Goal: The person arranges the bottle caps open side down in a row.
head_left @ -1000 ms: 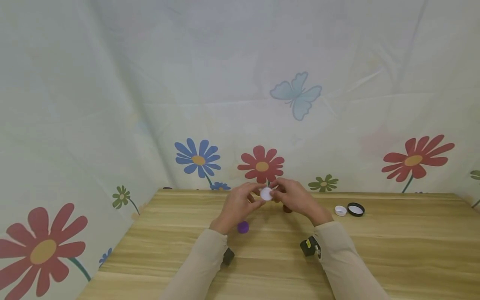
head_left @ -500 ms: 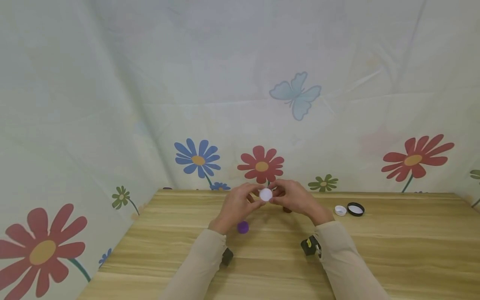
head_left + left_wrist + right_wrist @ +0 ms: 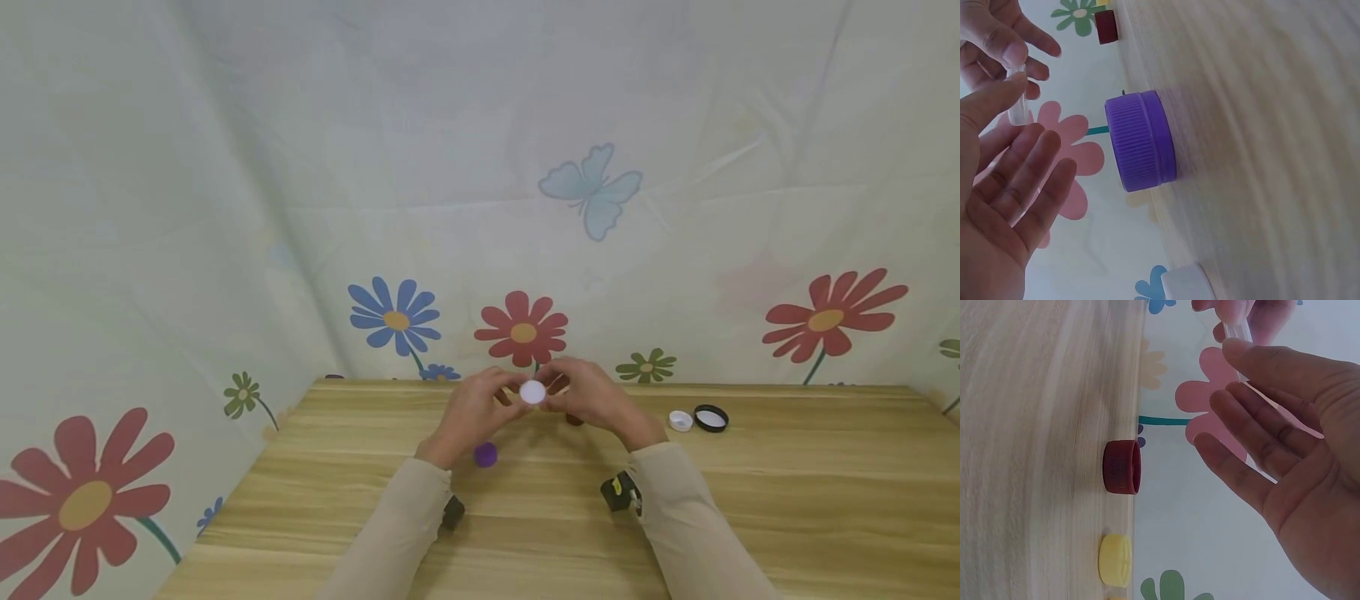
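Note:
Above the far part of the table, both hands meet at a small round cap (image 3: 532, 392), white in the head view and translucent from the side. My left hand (image 3: 474, 408) pinches its left edge between thumb and fingers. From the opposite side, my right hand (image 3: 588, 392) pinches it the same way. In the left wrist view the cap (image 3: 1019, 111) stands edge-on between the fingertips. A ribbed purple bottle cap (image 3: 1138, 140) sits on the table below the left hand. Under the right hand stands a dark red cap (image 3: 1122, 467), partly hidden in the head view.
A small white cap (image 3: 681, 421) and a black-rimmed lid (image 3: 711, 417) lie to the right on the wooden table (image 3: 540, 550). The right wrist view shows a yellow cap (image 3: 1115, 560); the left wrist view, a white object (image 3: 1188, 284). A flowered cloth (image 3: 450, 208) hangs behind.
The right fingertips have shifted on the cap's edge, and more of its round face shows. The cap has turned slightly; both arms stay almost in place.

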The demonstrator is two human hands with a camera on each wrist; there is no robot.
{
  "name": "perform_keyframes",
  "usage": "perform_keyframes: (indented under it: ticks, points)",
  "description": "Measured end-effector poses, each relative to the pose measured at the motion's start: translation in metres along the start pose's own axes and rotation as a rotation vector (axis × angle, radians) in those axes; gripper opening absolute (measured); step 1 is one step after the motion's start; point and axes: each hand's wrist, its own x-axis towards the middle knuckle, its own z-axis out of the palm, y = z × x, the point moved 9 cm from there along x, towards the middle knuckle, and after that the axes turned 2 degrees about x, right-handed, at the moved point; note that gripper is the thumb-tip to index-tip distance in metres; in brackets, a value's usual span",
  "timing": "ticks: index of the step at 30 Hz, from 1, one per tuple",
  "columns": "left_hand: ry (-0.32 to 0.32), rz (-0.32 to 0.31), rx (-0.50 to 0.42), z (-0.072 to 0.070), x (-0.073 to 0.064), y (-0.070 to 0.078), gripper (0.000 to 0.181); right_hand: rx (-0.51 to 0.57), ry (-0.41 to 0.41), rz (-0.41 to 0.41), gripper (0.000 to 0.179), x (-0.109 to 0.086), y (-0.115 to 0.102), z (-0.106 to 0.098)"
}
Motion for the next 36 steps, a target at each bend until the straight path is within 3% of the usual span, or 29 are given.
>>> perform_keyframes:
  ticks: [9,26,36]
  points:
    - [-0.014,0.018,0.012,0.003,0.0,-0.001,0.032,-0.006,-0.001,-0.007,0.027,0.001,-0.001,0.001]
    - [-0.067,0.025,-0.081,0.005,-0.002,0.0,0.03,-0.028,-0.041,-0.057,0.026,0.001,-0.003,0.004]
    - [-0.117,0.027,-0.102,0.01,-0.004,-0.002,0.024,-0.027,-0.096,-0.045,0.025,0.001,-0.002,0.012]
